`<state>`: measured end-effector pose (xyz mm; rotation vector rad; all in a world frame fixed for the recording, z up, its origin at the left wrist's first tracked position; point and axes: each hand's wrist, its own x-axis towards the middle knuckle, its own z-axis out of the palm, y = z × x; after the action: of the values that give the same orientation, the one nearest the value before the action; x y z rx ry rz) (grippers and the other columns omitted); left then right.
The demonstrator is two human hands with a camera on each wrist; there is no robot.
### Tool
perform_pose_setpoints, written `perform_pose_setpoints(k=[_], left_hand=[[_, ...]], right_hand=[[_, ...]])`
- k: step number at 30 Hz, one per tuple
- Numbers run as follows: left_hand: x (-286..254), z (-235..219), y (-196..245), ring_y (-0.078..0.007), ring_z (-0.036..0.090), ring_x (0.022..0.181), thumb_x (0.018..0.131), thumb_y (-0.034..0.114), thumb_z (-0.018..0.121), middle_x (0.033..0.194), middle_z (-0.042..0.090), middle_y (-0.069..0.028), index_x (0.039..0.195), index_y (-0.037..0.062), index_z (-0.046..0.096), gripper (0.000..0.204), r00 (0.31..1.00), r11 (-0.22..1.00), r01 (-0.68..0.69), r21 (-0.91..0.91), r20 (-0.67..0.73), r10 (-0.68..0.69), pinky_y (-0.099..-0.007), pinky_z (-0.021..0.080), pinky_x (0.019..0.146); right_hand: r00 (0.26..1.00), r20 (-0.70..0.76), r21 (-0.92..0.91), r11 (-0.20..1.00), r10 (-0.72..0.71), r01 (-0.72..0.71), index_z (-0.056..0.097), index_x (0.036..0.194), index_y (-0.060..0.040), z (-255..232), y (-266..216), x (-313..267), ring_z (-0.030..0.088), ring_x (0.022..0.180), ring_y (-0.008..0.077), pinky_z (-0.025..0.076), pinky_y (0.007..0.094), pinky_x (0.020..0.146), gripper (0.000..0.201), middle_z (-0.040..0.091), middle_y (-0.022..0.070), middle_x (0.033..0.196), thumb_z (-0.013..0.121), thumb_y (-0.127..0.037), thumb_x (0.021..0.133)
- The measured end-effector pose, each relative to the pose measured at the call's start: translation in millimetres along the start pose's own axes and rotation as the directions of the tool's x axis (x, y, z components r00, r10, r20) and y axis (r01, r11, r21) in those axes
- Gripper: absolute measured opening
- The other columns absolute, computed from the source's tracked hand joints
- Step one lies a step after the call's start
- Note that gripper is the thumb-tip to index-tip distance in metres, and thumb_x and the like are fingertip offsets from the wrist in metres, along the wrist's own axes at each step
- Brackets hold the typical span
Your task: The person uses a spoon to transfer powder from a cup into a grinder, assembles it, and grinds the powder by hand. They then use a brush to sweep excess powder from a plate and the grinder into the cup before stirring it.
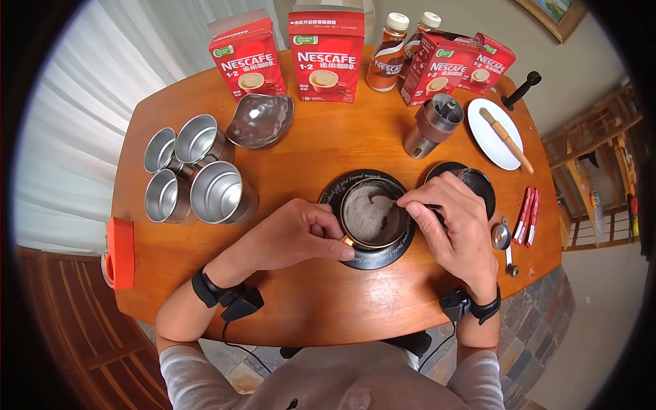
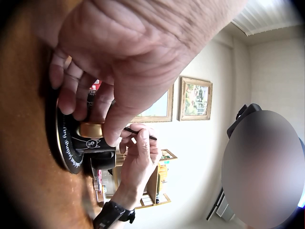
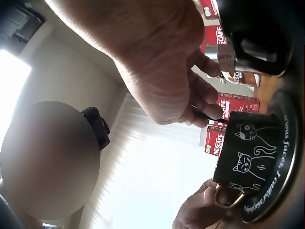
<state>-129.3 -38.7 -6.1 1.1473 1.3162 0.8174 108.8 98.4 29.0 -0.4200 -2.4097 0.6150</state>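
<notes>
A black cup [image 3: 245, 152] with white cat drawings and a gold rim stands on a black lettered saucer [image 1: 378, 260]. Inside it lies pale greyish-brown powder [image 1: 363, 213]. My left hand [image 1: 297, 236] holds the cup by its gold handle [image 2: 91, 129], thumb against it and fingers behind. With thumb and fingertips, my right hand [image 1: 454, 225] pinches the thin dark handle of a spoon [image 1: 383, 201] over the cup's right rim. The spoon's bowl sits at the powder, partly covered by it.
A second black cup [image 1: 478, 183] stands close beyond my right hand. Metal cups [image 1: 220, 195] and a glossy bowl [image 1: 261, 123] are at left. Behind stand coffee boxes [image 1: 326, 58], bottles [image 1: 387, 55] and a grinder [image 1: 434, 126]. Right are a brush [image 1: 506, 137], sachets [image 1: 526, 217] and a measuring spoon [image 1: 501, 236].
</notes>
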Motion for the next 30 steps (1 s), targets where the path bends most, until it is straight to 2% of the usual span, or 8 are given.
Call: perform_pose_setpoints(k=[10,13,23,26,30], left_hand=[[0.3,0.0,-1.6,-0.0086,0.055,0.073,0.087,0.022,0.089,0.081,0.061,0.0007,0.088,0.0003,0.078,0.024,1.0,1.0,-0.013,-0.014,-0.003,0.013,-0.0286,0.042,0.066],[0.0,-0.7,-1.0,-0.0086,0.055,0.073,0.088,0.022,0.089,0.081,0.062,0.0005,0.088,0.0,0.078,0.024,1.0,1.0,-0.008,-0.001,0.002,0.008,-0.0289,0.042,0.065],[-0.4,-0.7,-0.2,-0.007,0.054,0.074,0.088,0.02,0.089,0.083,0.061,0.0012,0.089,0.0001,0.078,0.023,1.0,1.0,0.006,-0.024,0.007,-0.006,-0.0277,0.041,0.065],[-0.1,0.2,-0.6,-0.0063,0.054,0.075,0.088,0.02,0.089,0.084,0.061,0.0016,0.09,0.0002,0.078,0.022,1.0,0.999,0.012,-0.042,0.008,-0.011,-0.0271,0.041,0.065],[-0.9,-0.4,-0.8,-0.0059,0.055,0.075,0.088,0.02,0.089,0.085,0.061,0.0018,0.092,0.0005,0.079,0.022,1.0,0.999,0.012,-0.047,0.007,-0.012,-0.0267,0.041,0.065]], right_hand=[[0.994,0.108,0.119,0.992,0.017,-0.03,0.074,0.093,-0.0013,-6.6,-5.9,-2.0,0.062,0.077,0.0313,0.052,0.0393,0.067,0.006,0.071,0.0109,0.086,0.076,-0.007,0.091],[0.99,0.139,0.183,0.983,-0.03,0.005,0.074,0.094,-0.0014,-2.9,-3.0,-4.2,0.062,0.076,0.031,0.052,0.0395,0.067,0.006,0.071,0.0105,0.086,0.076,-0.006,0.09],[1.0,-0.002,0.0,1.0,-0.015,0.015,0.075,0.096,-0.0015,2.8,-2.8,2.2,0.063,0.078,0.0304,0.054,0.0394,0.07,0.009,0.072,0.0096,0.089,0.078,-0.004,0.088],[0.998,0.051,0.044,0.998,-0.042,0.039,0.075,0.096,-0.0021,4.1,0.0,-1.0,0.063,0.079,0.0305,0.054,0.0399,0.07,0.008,0.072,0.0094,0.088,0.077,-0.006,0.089],[0.989,0.148,0.167,0.986,-0.03,0.005,0.075,0.095,-0.003,-4.4,-1.9,-2.5,0.063,0.08,0.0307,0.054,0.0409,0.071,0.008,0.071,0.0093,0.088,0.076,-0.008,0.09]])
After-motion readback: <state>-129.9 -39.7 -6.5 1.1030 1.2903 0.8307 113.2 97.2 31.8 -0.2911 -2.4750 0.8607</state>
